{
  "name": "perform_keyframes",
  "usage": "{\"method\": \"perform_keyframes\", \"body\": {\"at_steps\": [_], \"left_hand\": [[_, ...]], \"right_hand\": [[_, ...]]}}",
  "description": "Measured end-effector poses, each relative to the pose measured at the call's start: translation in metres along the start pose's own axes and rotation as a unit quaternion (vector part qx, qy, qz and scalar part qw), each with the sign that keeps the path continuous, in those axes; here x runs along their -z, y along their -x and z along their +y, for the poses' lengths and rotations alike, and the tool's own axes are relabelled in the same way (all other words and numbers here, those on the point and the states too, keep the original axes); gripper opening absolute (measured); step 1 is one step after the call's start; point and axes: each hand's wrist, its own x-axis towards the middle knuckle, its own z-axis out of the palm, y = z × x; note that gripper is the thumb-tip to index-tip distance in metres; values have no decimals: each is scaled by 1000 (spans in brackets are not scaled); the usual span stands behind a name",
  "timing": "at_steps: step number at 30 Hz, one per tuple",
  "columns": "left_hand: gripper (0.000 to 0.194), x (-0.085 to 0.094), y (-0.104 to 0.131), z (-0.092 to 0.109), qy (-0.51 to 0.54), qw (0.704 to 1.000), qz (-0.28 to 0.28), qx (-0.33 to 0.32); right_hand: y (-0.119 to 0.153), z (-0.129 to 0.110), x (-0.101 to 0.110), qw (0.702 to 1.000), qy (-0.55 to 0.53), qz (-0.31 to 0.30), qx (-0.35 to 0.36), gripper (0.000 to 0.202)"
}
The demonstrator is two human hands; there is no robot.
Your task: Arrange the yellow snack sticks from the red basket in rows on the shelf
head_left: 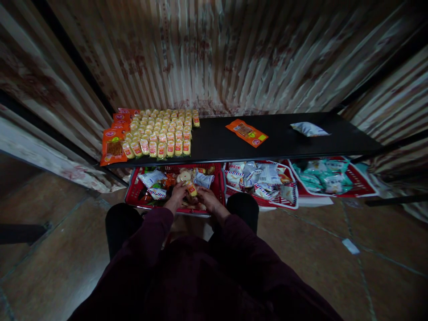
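Observation:
Over the left red basket (pixel 133 192), my left hand (pixel 179 195) and my right hand (pixel 207 199) come together around a small yellow wrapped snack cake (pixel 191 189). Fingers of both hands seem closed on its sides. Behind it, a pale round item (pixel 184 175) shows among the packets. White-and-blue snack packets (pixel 152 177) lie in the same basket left of my hands. Above, on the black shelf (pixel 214 142), similar yellow snack cakes (pixel 160 133) stand in tight rows, beside orange snack packets (pixel 113 145) at the left end.
A lone orange packet (pixel 247 132) and a white packet (pixel 309 129) lie farther right on the shelf. Under it stand a red basket of white packets (pixel 267 178) and one of teal packets (pixel 324 176). Black metal posts (pixel 80 62) and a pleated curtain (pixel 214 58) enclose the shelf.

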Motion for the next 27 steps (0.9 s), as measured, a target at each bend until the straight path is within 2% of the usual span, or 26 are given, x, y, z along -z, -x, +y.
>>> {"method": "perform_keyframes", "body": {"at_steps": [3, 7, 13, 19, 27], "left_hand": [[42, -2, 2, 5, 9, 1000, -5, -5], [43, -4, 5, 10, 5, 999, -21, -24], [39, -15, 9, 20, -14, 998, 21, -51], [23, -26, 7, 25, -20, 992, 32, -124], [18, -34, 14, 27, -97, 975, 46, -196]], "right_hand": [[9, -8, -4, 997, -66, 40, -14, 12], [17, -17, -7, 995, -87, 38, -22, 13], [23, -27, -12, 991, -122, 31, -34, 10], [26, -36, -15, 986, -167, 20, -21, 12], [26, -43, -16, 980, -195, 42, 7, 14]]}}
